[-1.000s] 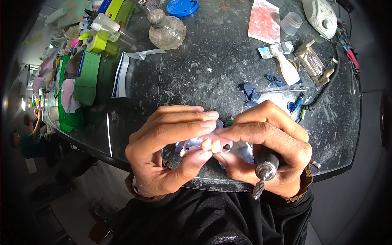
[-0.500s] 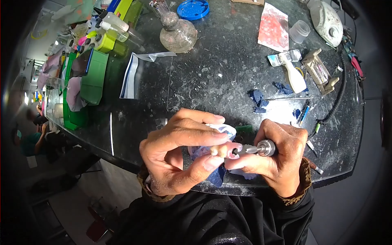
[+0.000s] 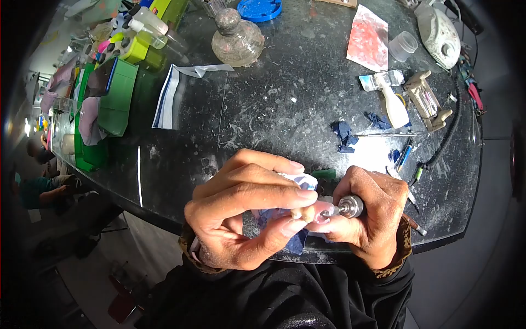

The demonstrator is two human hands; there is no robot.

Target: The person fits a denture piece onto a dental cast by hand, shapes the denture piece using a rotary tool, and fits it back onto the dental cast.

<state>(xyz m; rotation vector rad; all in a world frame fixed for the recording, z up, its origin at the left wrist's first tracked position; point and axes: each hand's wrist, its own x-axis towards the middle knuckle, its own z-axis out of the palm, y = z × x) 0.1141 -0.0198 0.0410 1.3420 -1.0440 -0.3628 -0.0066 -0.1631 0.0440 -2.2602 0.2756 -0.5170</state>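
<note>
Between the thumb and fingers of my left hand (image 3: 246, 211) is a small pink denture piece (image 3: 321, 210) with yellowish teeth, partly hidden by the fingers. My right hand (image 3: 372, 214) is wrapped round a rotary handpiece (image 3: 351, 206) with a metal collar. Its bit points left and meets the right end of the denture, where a dark opening was seen. The right thumb lies just below the bit, close to the denture. Blue and white material shows behind and below my left fingers.
A green bin (image 3: 118, 98) and a folded paper strip (image 3: 167, 101) lie left. At the back are a glass burner (image 3: 237, 45) and blue lid (image 3: 259, 10). Right are a white brush (image 3: 392, 107), articulator (image 3: 424, 101), clear cup (image 3: 402, 46) and control unit (image 3: 439, 35). People sit far left.
The handpiece has turned from pointing downward to pointing left, its bit now at the denture. Both hands have shifted slightly right, and the right fingers have left the denture's top.
</note>
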